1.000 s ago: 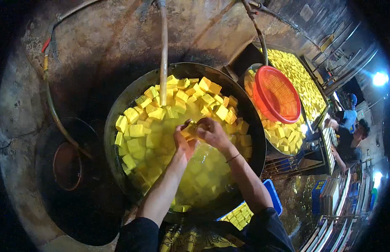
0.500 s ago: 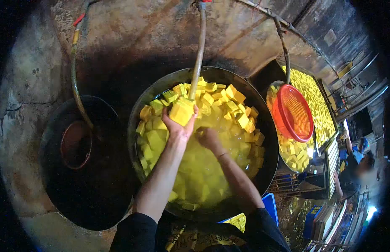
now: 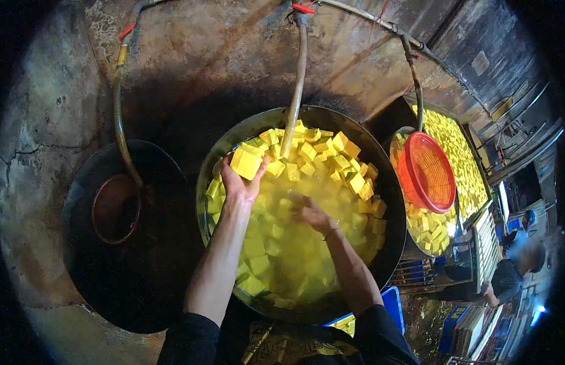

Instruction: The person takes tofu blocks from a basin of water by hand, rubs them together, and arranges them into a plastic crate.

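My left hand (image 3: 238, 185) is closed around a yellow tofu block (image 3: 246, 162), held up over the left part of a wide dark pot (image 3: 394, 201). My right hand (image 3: 312, 214) is low in the middle of the pot, at the surface of cloudy yellow water (image 3: 307, 255). Its fingers are blurred and partly hidden by the water, with a pale block close to their tips. Several more tofu blocks (image 3: 340, 163) crowd the pot, heaped at the back right and sunk elsewhere. A hose (image 3: 294, 85) hangs down into the heap.
To the left stands a dark vat (image 3: 81, 267) with a reddish bowl (image 3: 103, 228) and a hose. An orange-red colander (image 3: 430, 173) rests over another container of blocks at right, beside a large yellow-filled tray (image 3: 459, 152). A blue crate (image 3: 392, 304) is near my right elbow. Another person (image 3: 508, 280) is farther right.
My left hand has moved left with the tofu block, away from the hose. My right hand stays low at the water, its fingers a little more spread. The camera view has shifted slightly.
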{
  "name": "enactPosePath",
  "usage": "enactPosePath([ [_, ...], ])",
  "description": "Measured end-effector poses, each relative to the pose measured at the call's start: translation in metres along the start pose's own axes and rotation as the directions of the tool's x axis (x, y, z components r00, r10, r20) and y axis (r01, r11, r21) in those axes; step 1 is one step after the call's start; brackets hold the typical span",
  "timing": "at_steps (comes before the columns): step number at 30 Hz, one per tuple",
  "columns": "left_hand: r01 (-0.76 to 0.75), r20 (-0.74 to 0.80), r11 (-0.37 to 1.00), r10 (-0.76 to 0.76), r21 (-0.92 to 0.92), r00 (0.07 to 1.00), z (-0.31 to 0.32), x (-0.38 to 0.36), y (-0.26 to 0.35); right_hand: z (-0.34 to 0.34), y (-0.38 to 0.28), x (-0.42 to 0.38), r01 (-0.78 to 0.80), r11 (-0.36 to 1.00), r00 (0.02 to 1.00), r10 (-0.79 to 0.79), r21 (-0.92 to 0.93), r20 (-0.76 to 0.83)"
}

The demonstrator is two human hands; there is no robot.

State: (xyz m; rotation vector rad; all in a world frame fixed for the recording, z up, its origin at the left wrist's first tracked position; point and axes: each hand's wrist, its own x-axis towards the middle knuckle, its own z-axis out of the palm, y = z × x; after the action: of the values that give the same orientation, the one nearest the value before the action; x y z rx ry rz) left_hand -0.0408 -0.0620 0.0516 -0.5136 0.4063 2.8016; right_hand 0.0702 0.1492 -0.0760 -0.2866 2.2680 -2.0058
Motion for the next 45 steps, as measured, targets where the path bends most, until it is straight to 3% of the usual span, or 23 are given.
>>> enactPosePath([
  [2,-0.011,-0.038,0.998,0.009,-0.054,0.999,0.004,-0.007,0.002,-0.020,0.001,-0.004,0.074,0.996,0.995,-0.071,-0.042,0.072],
  [4,-0.035,-0.035,0.994,0.032,-0.100,0.999,0.008,-0.014,0.005,-0.020,-0.048,-0.004,-0.382,0.773,0.923,0.346,0.507,0.168],
  [6,-0.063,-0.037,0.987,0.059,-0.147,0.998,0.010,-0.015,0.007,-0.023,-0.053,-0.004,-0.189,0.917,0.973,0.127,0.352,0.193],
  [8,-0.096,0.006,0.979,0.099,-0.177,0.995,0.011,-0.013,0.008,-0.026,-0.066,-0.006,-0.308,0.588,0.950,0.231,0.747,0.210],
  [10,-0.091,0.011,0.979,0.095,-0.180,0.995,0.010,-0.012,0.012,-0.036,-0.055,-0.007,-0.307,0.571,0.951,0.154,0.762,0.268],
  [11,-0.088,0.016,0.979,0.092,-0.183,0.996,0.010,-0.011,0.014,-0.041,-0.048,-0.007,-0.096,0.941,0.983,0.038,0.325,0.180],
  [13,-0.064,0.025,0.979,0.070,-0.194,0.997,0.011,-0.016,0.018,-0.043,-0.044,-0.005,0.152,0.960,0.978,-0.113,-0.234,0.173],
  [15,-0.041,0.028,0.978,0.048,-0.204,0.998,0.009,-0.017,0.020,-0.042,-0.040,-0.003,-0.357,0.871,0.934,0.330,0.336,0.136],
  [16,-0.048,0.032,0.981,0.055,-0.189,0.998,0.005,-0.013,0.020,-0.031,-0.055,0.003,-0.360,0.871,0.933,0.331,0.335,0.141],
  [17,-0.055,0.037,0.984,0.062,-0.170,0.997,0.002,-0.009,0.021,-0.015,-0.068,0.009,-0.292,0.907,0.956,0.290,-0.305,-0.052],
  [18,-0.054,0.036,0.985,0.061,-0.166,0.998,0.000,-0.006,0.021,0.007,-0.084,0.015,-0.224,0.529,0.974,0.135,-0.818,-0.179],
  [19,-0.047,0.057,0.986,0.056,-0.161,0.997,0.000,-0.004,0.021,0.028,-0.092,0.020,-0.147,0.514,0.979,-0.048,-0.845,-0.199],
  [22,-0.029,0.075,0.986,0.042,-0.162,0.996,0.000,0.000,0.018,0.079,-0.079,0.045,0.157,0.628,0.984,-0.168,-0.762,0.064],
  [26,-0.037,0.064,0.986,0.048,-0.160,0.997,-0.004,0.003,0.019,0.110,-0.022,0.077,0.173,0.318,0.981,0.033,-0.932,0.193],
  [28,-0.055,0.060,0.986,0.065,-0.156,0.996,-0.003,-0.004,0.024,0.099,-0.027,0.080,0.207,0.365,0.978,-0.083,-0.908,0.189],
  [31,-0.069,0.061,0.984,0.080,-0.163,0.995,-0.002,-0.012,0.030,0.061,-0.046,0.076,0.206,0.703,0.978,-0.136,-0.680,0.155],
  [34,-0.087,0.025,0.982,0.093,-0.168,0.995,0.003,-0.018,0.033,0.023,-0.059,0.055,0.407,0.629,0.913,-0.305,-0.662,0.271],
  [37,-0.076,0.005,0.985,0.078,-0.156,0.997,0.003,-0.013,0.027,0.040,-0.073,0.021,-0.117,0.489,0.945,0.322,-0.865,0.054],
  [38,-0.055,0.024,0.988,0.059,-0.146,0.998,0.003,-0.011,0.023,0.060,-0.099,0.007,-0.240,0.470,0.932,0.355,-0.849,-0.067],
  [39,-0.039,0.026,0.987,0.043,-0.155,0.999,0.005,-0.011,0.019,0.064,-0.066,-0.004,-0.104,0.498,0.979,0.203,-0.861,-0.001],
  [40,-0.030,0.029,0.988,0.035,-0.150,0.999,0.003,-0.010,0.015,0.075,-0.064,-0.010,-0.225,0.460,0.949,0.305,-0.859,-0.086],
  [43,0.021,0.070,0.990,-0.012,-0.142,0.997,0.002,-0.008,0.004,0.081,-0.058,-0.011,-0.236,0.430,0.967,0.192,-0.871,-0.167],
  [45,0.025,0.051,0.994,-0.020,-0.105,0.998,0.003,-0.011,-0.002,0.062,-0.073,-0.011,-0.168,0.700,0.978,0.207,-0.694,-0.029],
])
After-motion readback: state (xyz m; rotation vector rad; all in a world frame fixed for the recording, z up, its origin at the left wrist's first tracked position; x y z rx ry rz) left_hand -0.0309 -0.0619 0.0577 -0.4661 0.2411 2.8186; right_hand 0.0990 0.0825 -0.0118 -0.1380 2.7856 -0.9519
